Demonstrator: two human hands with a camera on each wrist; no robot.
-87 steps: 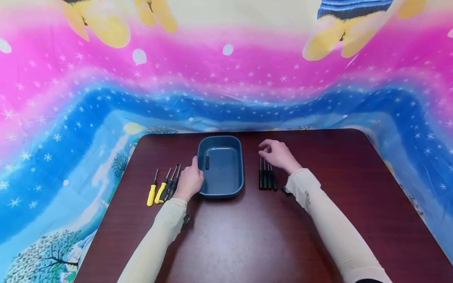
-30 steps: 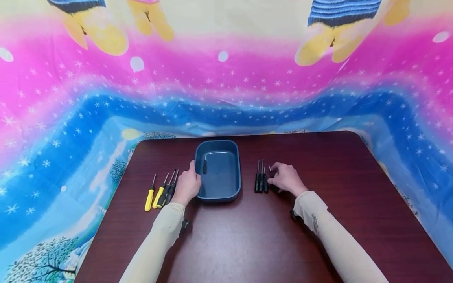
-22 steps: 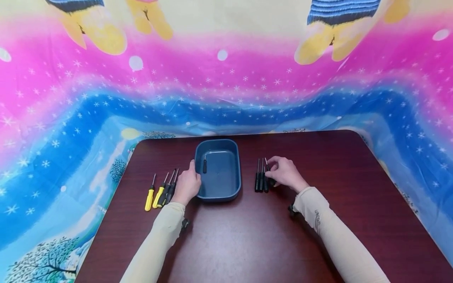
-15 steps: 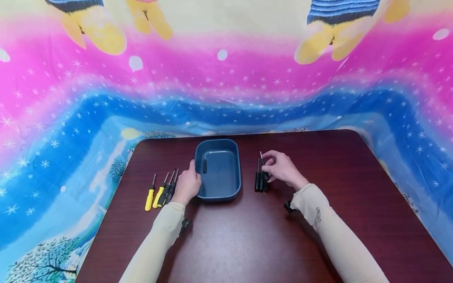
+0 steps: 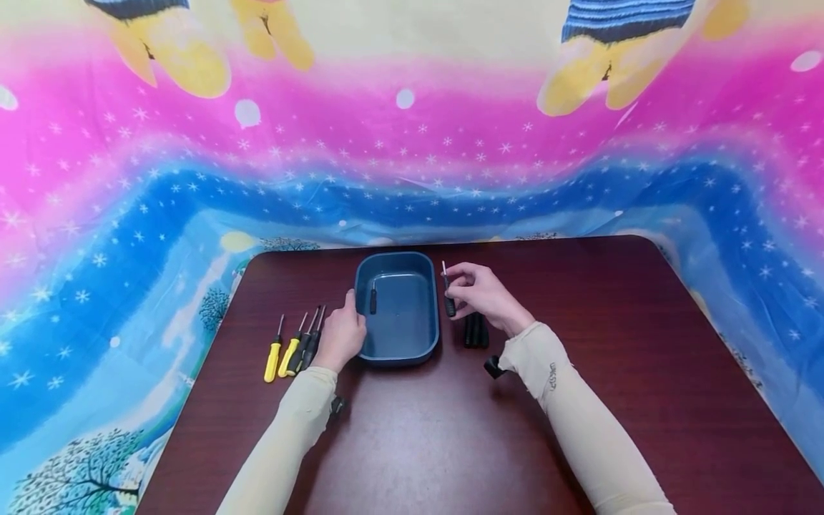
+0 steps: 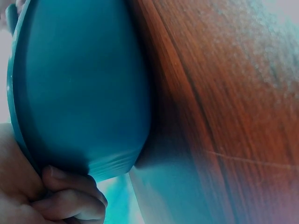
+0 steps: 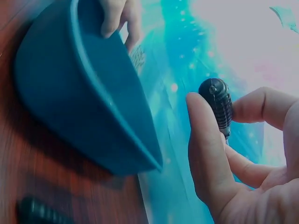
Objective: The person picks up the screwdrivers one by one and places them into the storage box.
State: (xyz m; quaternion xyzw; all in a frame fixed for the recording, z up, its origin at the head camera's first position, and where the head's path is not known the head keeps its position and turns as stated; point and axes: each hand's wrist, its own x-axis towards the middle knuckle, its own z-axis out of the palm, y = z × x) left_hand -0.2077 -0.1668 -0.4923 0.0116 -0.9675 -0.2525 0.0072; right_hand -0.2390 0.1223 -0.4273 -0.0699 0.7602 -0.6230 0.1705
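My right hand (image 5: 483, 293) pinches a small black screwdriver (image 5: 449, 306) by its ribbed handle, shaft tip up, just beyond the right rim of a dark blue-grey bin (image 5: 402, 325). The right wrist view gives the butt of that screwdriver (image 7: 216, 95) between thumb and fingers. At the bin's left side, my left hand (image 5: 342, 332) grips the rim; the left wrist view has its curled fingers (image 6: 70, 200) against the outer wall. One short black screwdriver (image 5: 373, 300) lies inside the bin. Under my right hand, black screwdriver handles (image 5: 476, 332) lie side by side, shafts hidden.
Left of the bin, yellow-handled screwdrivers (image 5: 273, 361) and darker-handled ones (image 5: 312, 349) lie in a row, close to my left hand. The brown table (image 5: 412, 443) ends at a patterned cloth (image 5: 412, 193) behind the bin.
My right hand has taken a black screwdriver from the right end of the right-hand row, lifted it and carried it left to the bin. My left hand has stayed at the bin's rim.
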